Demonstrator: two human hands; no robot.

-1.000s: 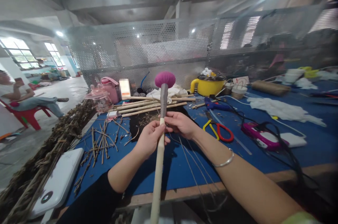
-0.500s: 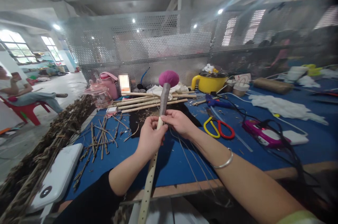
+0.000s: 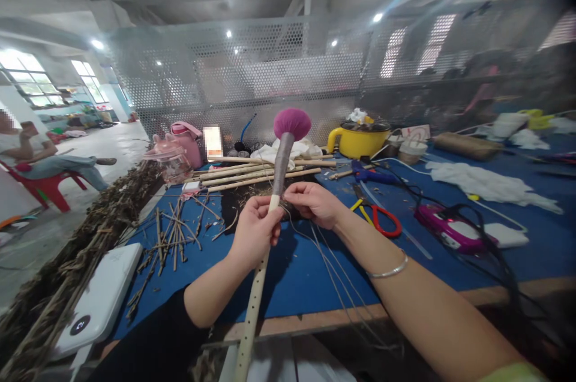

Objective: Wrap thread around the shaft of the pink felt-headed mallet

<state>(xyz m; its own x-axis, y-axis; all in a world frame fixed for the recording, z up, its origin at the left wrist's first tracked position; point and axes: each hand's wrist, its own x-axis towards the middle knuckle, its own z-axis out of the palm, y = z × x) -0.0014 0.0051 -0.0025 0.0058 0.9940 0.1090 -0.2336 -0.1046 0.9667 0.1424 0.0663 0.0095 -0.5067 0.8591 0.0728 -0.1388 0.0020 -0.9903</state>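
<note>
My left hand (image 3: 255, 227) is closed around a pale wooden stick (image 3: 255, 298) with a row of small dark holes. The stick tilts up and away from me, and a round purple fabric head (image 3: 292, 124) tops it. Below the head, a tight grey thread wrapping (image 3: 281, 163) covers the upper shaft. Just right of the wrapping's lower end, my right hand (image 3: 317, 205) pinches with thumb and forefinger on the thin grey thread. Loose strands of thread (image 3: 333, 274) hang beneath that hand to the table edge.
Thin twigs (image 3: 173, 232) and a white power bank (image 3: 101, 298) lie left. Behind are bare sticks (image 3: 252, 173) and a yellow pot (image 3: 360, 137). Scissors (image 3: 384, 221), a blue glue gun (image 3: 373, 173) and a magenta device (image 3: 450, 229) lie right. A person (image 3: 40, 154) sits far left.
My right hand has moved slightly right, off the stick, drawing the thread away from it. The purple head has shifted a little up and right. My left hand keeps its hold.
</note>
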